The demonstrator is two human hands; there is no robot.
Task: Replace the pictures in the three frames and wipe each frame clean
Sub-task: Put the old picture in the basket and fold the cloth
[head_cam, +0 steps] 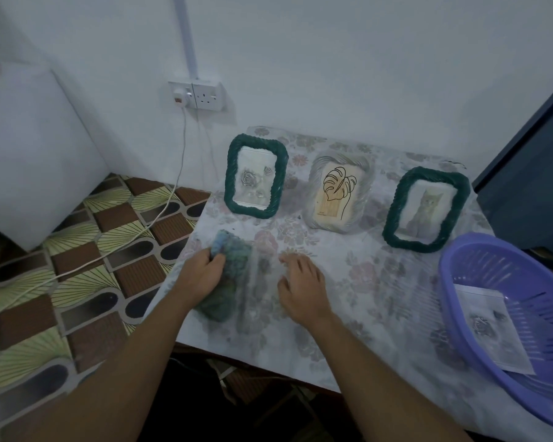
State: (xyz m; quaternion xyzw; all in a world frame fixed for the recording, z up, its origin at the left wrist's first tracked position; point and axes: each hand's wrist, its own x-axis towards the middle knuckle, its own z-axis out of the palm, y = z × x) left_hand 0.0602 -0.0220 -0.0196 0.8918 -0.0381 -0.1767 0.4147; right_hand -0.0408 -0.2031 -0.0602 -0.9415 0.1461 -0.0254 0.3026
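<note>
Head view. You stand at a table (358, 301) covered with a pale floral tablecloth, pushed against a white wall (332, 59). On the wall there is a double socket (208, 96) with a white charger (179, 97) plugged in beside it, and its cable (160, 212) trails down across the brown-and-green patterned floor (87, 266). A white cabinet (29, 148) is at left and a dark blue panel (530, 173) at right. Three frames lean upright in a row near the table's far edge, well apart from your hands: a left green frame (229, 173), rope-textured, holding a rose picture (254, 180); a middle clear frame (313, 199) holding a leaf line drawing (337, 189); and a right green frame (436, 174) holding a cat picture (426, 207). A purple slotted basket (498, 266) sits at the table's right end with a loose rose print (489, 327) lying inside. Your left hand (201, 275) grips a blue-green fuzzy cloth (229, 250), fingers curled into it, near the table's left edge. Your right hand (302, 288) is palm down just beside it, fingers spread wide and holding nothing. The patch between the hands is blurred; I cannot tell what it is.
</note>
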